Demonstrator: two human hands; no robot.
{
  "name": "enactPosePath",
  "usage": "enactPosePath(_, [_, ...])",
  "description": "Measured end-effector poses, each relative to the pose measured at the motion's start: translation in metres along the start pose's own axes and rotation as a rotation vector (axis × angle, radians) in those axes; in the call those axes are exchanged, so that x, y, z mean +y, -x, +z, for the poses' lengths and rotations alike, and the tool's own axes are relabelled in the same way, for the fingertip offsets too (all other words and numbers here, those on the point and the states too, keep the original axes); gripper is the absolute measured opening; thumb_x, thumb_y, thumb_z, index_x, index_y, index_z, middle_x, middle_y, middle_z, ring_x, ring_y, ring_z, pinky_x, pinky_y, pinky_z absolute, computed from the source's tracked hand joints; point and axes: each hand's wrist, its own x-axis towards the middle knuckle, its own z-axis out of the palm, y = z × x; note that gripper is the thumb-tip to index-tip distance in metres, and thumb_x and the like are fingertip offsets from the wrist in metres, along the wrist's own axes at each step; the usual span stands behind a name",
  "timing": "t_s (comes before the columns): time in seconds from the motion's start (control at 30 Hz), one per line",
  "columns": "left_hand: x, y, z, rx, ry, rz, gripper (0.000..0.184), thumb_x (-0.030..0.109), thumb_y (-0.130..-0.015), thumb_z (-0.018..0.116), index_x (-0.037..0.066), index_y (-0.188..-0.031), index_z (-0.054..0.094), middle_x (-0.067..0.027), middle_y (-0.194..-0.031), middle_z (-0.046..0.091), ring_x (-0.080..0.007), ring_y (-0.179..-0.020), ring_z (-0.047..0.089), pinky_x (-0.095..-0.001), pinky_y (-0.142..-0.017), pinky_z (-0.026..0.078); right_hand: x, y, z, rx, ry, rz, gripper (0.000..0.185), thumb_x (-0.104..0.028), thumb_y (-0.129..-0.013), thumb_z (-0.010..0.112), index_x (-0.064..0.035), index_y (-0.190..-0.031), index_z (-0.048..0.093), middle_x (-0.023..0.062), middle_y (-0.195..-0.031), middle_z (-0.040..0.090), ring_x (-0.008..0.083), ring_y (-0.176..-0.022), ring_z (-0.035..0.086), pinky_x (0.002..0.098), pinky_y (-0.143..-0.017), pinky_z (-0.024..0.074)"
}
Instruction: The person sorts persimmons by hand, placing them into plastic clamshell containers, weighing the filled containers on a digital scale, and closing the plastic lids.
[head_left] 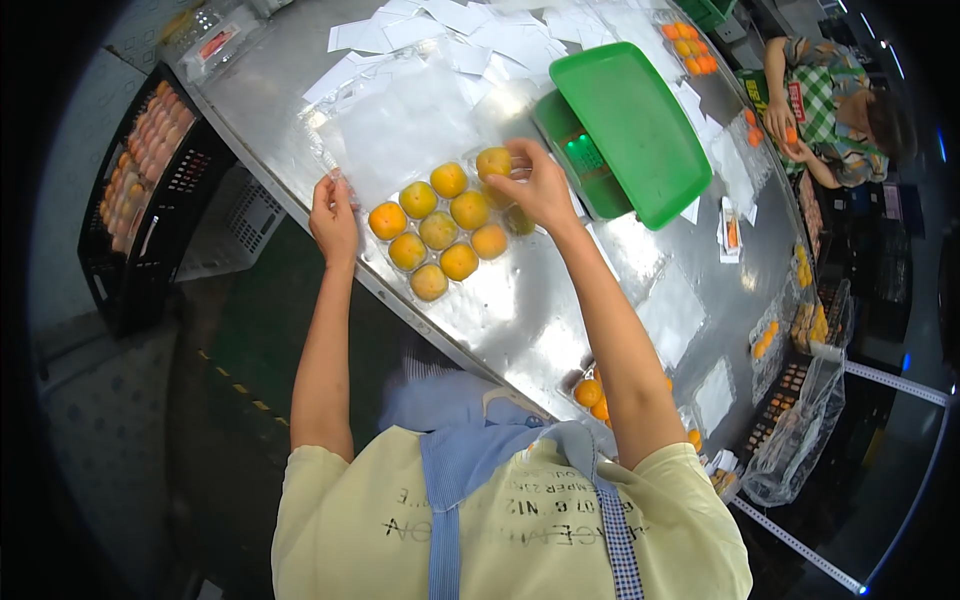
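Note:
A see-through plastic clamshell tray [366, 235] lies on the metal table with several round yellow-orange fruits [438, 230] in rows in it. Its raised transparent lid [395, 128] spreads out on the far side. My left hand [335, 222] has its fingers closed on the plastic edge at the left corner. At the far right of the rows, my right hand [543, 188] curls its thumb and fingers round a fruit [494, 163]. Another fruit [518, 220] sits just below that hand, partly in its shadow.
A green plastic bin with a tilted green tray or lid [632, 135] stands right of my right hand. White paper sheets [440, 30] lie at the back. Black crates of fruit [150, 170] are at the left. A co-worker [825, 110] holds fruit across the table.

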Motion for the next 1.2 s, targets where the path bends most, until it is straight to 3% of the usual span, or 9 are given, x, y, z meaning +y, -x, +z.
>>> enactPosePath(0.1, [0.006,0.003,0.0,0.005,0.007,0.001,0.025,0.018,-0.095,0.054,0.001,-0.112,0.059,-0.005,-0.09,0.064,-0.0092,-0.076,0.06,-0.0228,-0.061,0.05,0.011,-0.021,0.012,-0.046,0.079,-0.013,0.051,-0.016,-0.071,0.079,-0.0008,-0.114,0.057,0.0102,-0.094,0.063,0.0183,-0.077,0.061,0.0297,-0.072,0.0516])
enactPosePath(0.2, [0.006,0.002,0.002,0.019,0.044,-0.031,0.024,0.018,-0.095,0.054,0.001,-0.112,0.06,-0.0051,-0.091,0.064,-0.0094,-0.077,0.06,-0.0227,-0.061,0.05,0.024,-0.036,0.023,-0.154,0.018,0.076,0.048,-0.018,-0.071,0.079,-0.0029,-0.112,0.06,0.0113,-0.097,0.063,0.0224,-0.085,0.06,0.033,-0.079,0.0502])
enactPosePath(0.4, [0.008,0.002,0.002,0.027,0.043,-0.014,0.022,0.016,-0.094,0.055,0.001,-0.11,0.06,-0.0054,-0.092,0.065,-0.0101,-0.077,0.061,-0.0226,-0.061,0.05,0.033,-0.029,0.024,0.077,0.428,-0.4,0.036,-0.024,-0.071,0.078,-0.0085,-0.103,0.068,0.0122,-0.105,0.061,0.0308,-0.098,0.053,0.0394,-0.09,0.0425])
enactPosePath(0.5, [0.007,0.002,0.002,0.023,0.035,-0.01,0.022,0.016,-0.094,0.055,0.001,-0.11,0.061,-0.0056,-0.093,0.065,-0.0104,-0.077,0.061,-0.0226,-0.061,0.05,0.035,-0.025,0.024,0.152,0.53,-0.359,0.035,-0.027,-0.074,0.075,-0.0088,-0.102,0.069,0.0104,-0.101,0.063,0.0295,-0.094,0.053,0.0394,-0.084,0.0432])
enactPosePath(0.6, [0.006,0.002,0.002,0.021,0.037,-0.01,0.022,0.016,-0.094,0.055,0.002,-0.11,0.06,-0.0057,-0.093,0.065,-0.0106,-0.077,0.062,-0.0226,-0.061,0.05,0.034,-0.019,0.027,0.122,0.535,-0.286,0.033,-0.03,-0.079,0.071,-0.0093,-0.105,0.07,0.0099,-0.098,0.064,0.0297,-0.097,0.053,0.0395,-0.087,0.042])
enactPosePath(0.7, [0.007,0.003,0.002,0.029,0.049,-0.015,0.023,0.017,-0.094,0.055,0.001,-0.11,0.06,-0.0057,-0.093,0.065,-0.0109,-0.078,0.062,-0.0228,-0.062,0.051,0.041,-0.016,0.029,0.148,0.501,-0.291,0.032,-0.031,-0.08,0.07,-0.0101,-0.105,0.07,0.0087,-0.094,0.065,0.0295,-0.097,0.053,0.0398,-0.085,0.0416])
enactPosePath(1.0, [0.001,0.002,0.002,0.032,0.055,-0.02,0.024,0.019,-0.094,0.057,0.001,-0.109,0.06,-0.0063,-0.09,0.064,-0.0117,-0.077,0.063,-0.0235,-0.062,0.051,0.025,-0.016,0.034,0.169,0.796,-0.269,0.032,-0.032,-0.078,0.067,-0.0101,-0.1,0.071,0.0101,-0.087,0.064,0.0301,-0.092,0.054,0.043,-0.081,0.0399])
enactPosePath(1.2, [0.002,0.002,0.002,0.039,0.025,0.016,0.024,0.02,-0.094,0.057,0.0,-0.108,0.06,-0.0069,-0.087,0.064,-0.0116,-0.076,0.063,-0.0239,-0.061,0.051,0.013,-0.018,0.043,0.12,0.883,-0.197,0.03,-0.037,-0.077,0.068,-0.008,-0.082,0.067,0.0099,-0.078,0.063,0.0299,-0.083,0.055,0.045,-0.075,0.0389])
